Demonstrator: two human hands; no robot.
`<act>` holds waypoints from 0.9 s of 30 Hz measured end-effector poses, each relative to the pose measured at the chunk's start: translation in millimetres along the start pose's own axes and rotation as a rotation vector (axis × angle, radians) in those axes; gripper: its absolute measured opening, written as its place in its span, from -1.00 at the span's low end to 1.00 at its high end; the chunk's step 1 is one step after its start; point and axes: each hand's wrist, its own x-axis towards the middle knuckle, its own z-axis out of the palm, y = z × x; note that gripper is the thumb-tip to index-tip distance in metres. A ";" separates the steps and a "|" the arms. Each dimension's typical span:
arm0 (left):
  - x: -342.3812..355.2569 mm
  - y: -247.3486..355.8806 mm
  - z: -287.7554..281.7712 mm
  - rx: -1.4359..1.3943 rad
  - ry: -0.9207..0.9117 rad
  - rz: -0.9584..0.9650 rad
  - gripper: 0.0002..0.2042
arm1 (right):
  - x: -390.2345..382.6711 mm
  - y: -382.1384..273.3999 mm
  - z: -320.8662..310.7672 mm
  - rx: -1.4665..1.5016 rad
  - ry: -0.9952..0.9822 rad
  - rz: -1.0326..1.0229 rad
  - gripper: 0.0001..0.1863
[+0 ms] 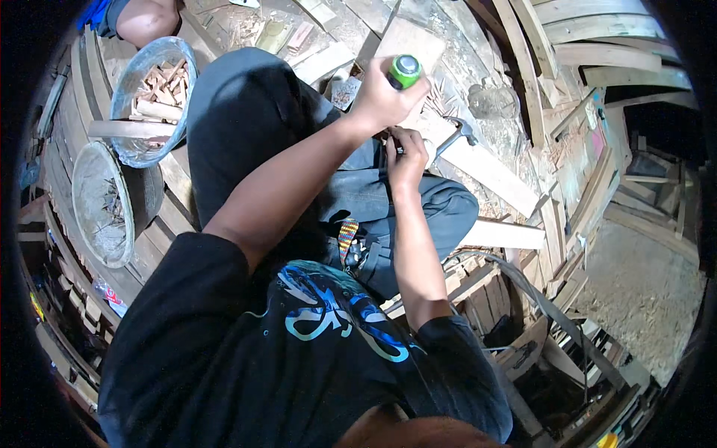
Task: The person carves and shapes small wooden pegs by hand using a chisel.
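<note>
My left hand is wrapped round an upright tool handle with a bright green and black end. The working end is hidden under the hand, so its kind does not show. Just below it, my right hand is closed, with fingers bent together over something small and dark that I cannot make out. Beside the right hand lies a claw hammer, its metal head pointing away to the right over a pale wooden board. Both hands work between my bent legs in dark trousers.
At left, a bluish basin holds wooden pieces, with a flat strip across its rim. A second bucket holds dark thin bits. Another person's knee shows at upper left. Timber and a cable lie at right.
</note>
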 end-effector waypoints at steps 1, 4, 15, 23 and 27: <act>2.2 6.8 -2.3 -0.018 -0.001 0.022 -0.85 | 1.3 0.0 0.2 -0.001 -0.001 0.001 -0.81; -3.3 12.3 -4.6 0.081 -0.070 0.029 -0.86 | 1.1 -6.4 -2.4 0.022 -0.011 -0.015 -0.79; -7.7 6.8 2.7 0.100 -0.122 0.086 -0.84 | 0.5 -3.2 -1.7 -0.031 -0.061 -0.013 -0.79; -6.2 8.9 5.9 0.092 -0.160 -0.011 -0.84 | 1.3 -4.6 -6.9 -0.057 -0.052 -0.017 -0.78; -6.1 -0.2 1.0 0.165 0.005 -0.020 -0.89 | -0.6 -1.0 -4.9 -0.025 -0.013 -0.043 -0.77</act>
